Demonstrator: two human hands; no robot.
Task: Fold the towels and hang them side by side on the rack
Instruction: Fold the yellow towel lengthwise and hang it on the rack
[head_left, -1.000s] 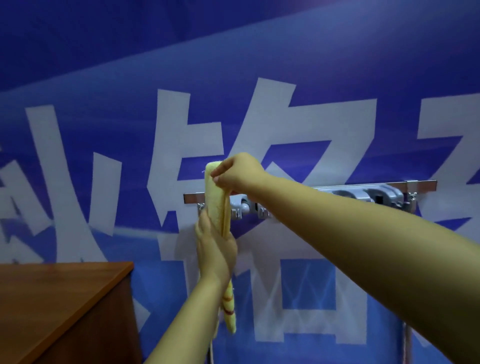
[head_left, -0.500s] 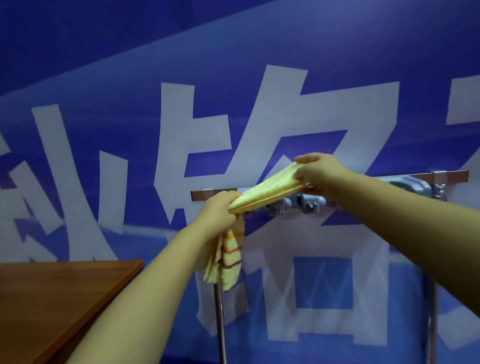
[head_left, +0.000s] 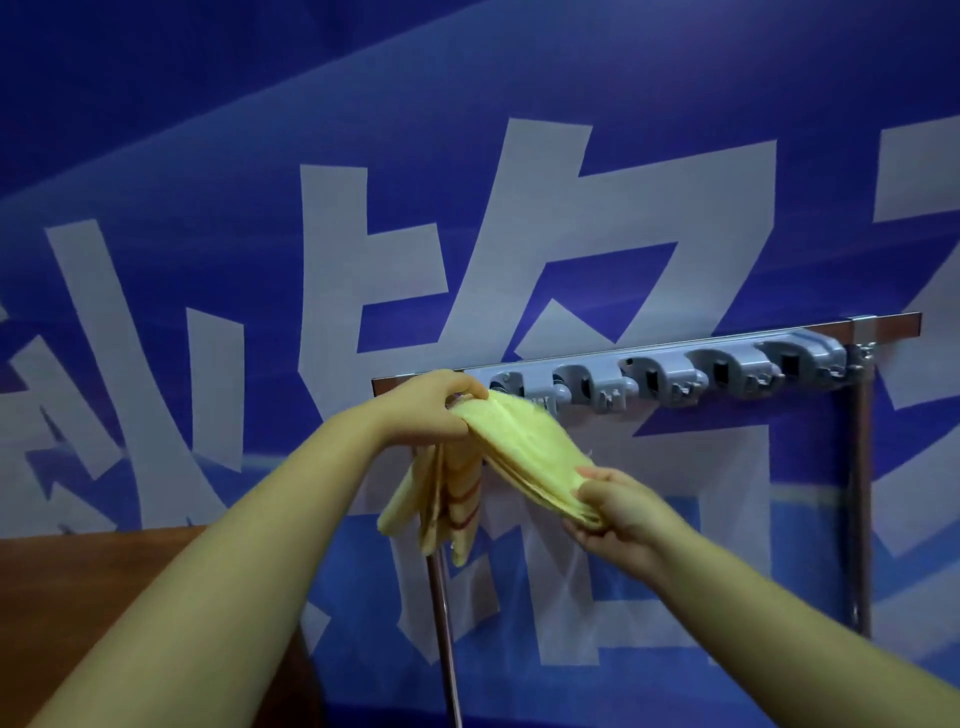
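left hand (head_left: 434, 410) grips towel (head_left: 524, 457) (folded) | right hand (head_left: 615, 512) pinches it | beside rack (head_left: 675, 371)

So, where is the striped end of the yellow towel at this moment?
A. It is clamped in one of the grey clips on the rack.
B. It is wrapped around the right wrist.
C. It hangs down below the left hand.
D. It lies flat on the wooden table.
C: the striped end of the yellow towel hangs below the left hand, while the right hand holds the other end lower down.
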